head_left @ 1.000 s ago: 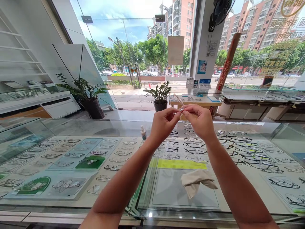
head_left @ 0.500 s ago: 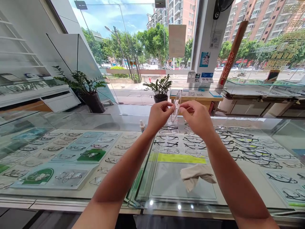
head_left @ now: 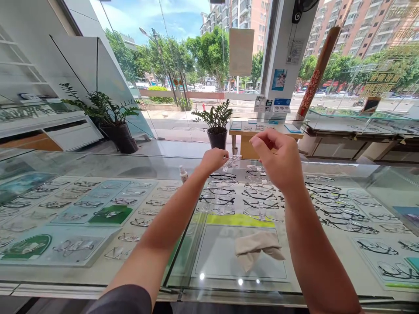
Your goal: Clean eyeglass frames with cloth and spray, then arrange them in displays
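Note:
My left hand (head_left: 214,160) reaches out over the glass counter (head_left: 157,163), closed on a pair of clear glasses (head_left: 233,161) low at the far edge of the glasses rows. Its fingertips are partly hidden. To the right and higher up, my right hand (head_left: 278,159) is raised with its fingers curled and pressed together, apart from the glasses; whatever it may hold is hidden. Dark-framed glasses (head_left: 221,191) lie in rows below the hands. A crumpled beige cloth (head_left: 258,249) rests nearer to me on the counter.
A small spray bottle (head_left: 183,173) stands left of my left hand. More glasses (head_left: 345,213) fill the display on the right, and trays with green pads (head_left: 111,214) lie on the left. Beyond the counter are a potted plant (head_left: 217,138) and a wooden table (head_left: 248,146).
Both hands held the glasses upright between them before. My left hand has lowered with the glasses; my right hand has let go of them and moved right. The view has shifted slightly.

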`<state>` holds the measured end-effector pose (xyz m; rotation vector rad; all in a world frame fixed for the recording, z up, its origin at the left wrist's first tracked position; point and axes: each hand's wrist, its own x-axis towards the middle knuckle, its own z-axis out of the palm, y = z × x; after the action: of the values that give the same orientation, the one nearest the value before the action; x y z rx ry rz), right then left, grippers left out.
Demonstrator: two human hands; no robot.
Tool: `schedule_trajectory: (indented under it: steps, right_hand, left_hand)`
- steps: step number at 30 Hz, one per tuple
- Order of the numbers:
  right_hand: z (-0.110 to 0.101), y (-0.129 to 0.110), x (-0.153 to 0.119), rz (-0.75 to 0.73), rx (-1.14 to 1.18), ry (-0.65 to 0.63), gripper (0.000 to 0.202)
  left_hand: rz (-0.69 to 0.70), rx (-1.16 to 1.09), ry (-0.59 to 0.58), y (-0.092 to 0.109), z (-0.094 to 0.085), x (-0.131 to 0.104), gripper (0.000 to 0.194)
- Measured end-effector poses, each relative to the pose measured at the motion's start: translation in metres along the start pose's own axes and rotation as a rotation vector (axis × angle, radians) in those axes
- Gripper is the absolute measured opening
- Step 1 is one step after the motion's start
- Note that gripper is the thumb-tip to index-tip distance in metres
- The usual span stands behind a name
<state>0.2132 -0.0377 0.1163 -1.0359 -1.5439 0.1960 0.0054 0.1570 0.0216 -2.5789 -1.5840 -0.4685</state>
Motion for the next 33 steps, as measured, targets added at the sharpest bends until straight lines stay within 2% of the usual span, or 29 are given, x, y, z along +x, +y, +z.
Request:
schedule_trajectory:
  steps: [5,9,17,27,33]
  right_hand:
    - [0.007,0.0,-0.001,0.01,-0.013,-0.012,0.022]
    - [0.012,0.002,-0.001,0.022,-0.059,-0.033,0.022]
    - [0.017,-0.003,-0.004,-0.015,-0.075,-0.059,0.024]
    - [0.02,-0.004,-0.005,-0.038,-0.091,-0.05,0.021]
    - [0.021,-0.003,-0.005,-0.048,-0.097,-0.036,0.021]
  left_hand:
    - [0.027,0.05,-0.086,-0.013,0.031,0.005,0.028]
    - [0.052,0.065,-0.152,-0.02,0.044,0.007,0.028]
    - [0.07,0.061,-0.179,-0.027,0.055,0.009,0.025]
    - [0.037,0.079,-0.159,-0.033,0.068,0.012,0.026]
    - [0.085,0.07,-0.124,-0.033,0.073,0.01,0.028]
